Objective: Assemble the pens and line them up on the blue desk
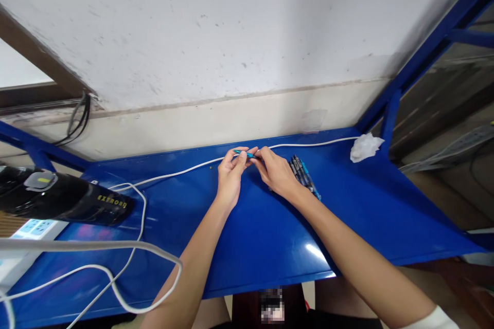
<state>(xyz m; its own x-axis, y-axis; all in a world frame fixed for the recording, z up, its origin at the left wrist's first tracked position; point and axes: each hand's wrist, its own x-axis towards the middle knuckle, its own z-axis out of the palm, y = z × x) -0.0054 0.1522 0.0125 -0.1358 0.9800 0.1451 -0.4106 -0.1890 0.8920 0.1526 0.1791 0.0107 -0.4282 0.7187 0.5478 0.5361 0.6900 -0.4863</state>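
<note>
Between my two hands, above the back part of the blue table, is a teal pen (247, 154). My left hand (232, 172) pinches one end of it between thumb and fingers. At its darker other end, my right hand (276, 169) has its fingers closed on it. The fingers partly cover that end. Several dark and blue pens (303, 172) lie side by side on the table, just right of my right hand, and my right wrist hides some of them.
A white cable (181, 169) runs along the back and loops at the left. A black bottle (73, 195) and a white power strip (33, 239) are on the left. Crumpled white tissue (366, 147) lies at the back right of the blue table (266, 247).
</note>
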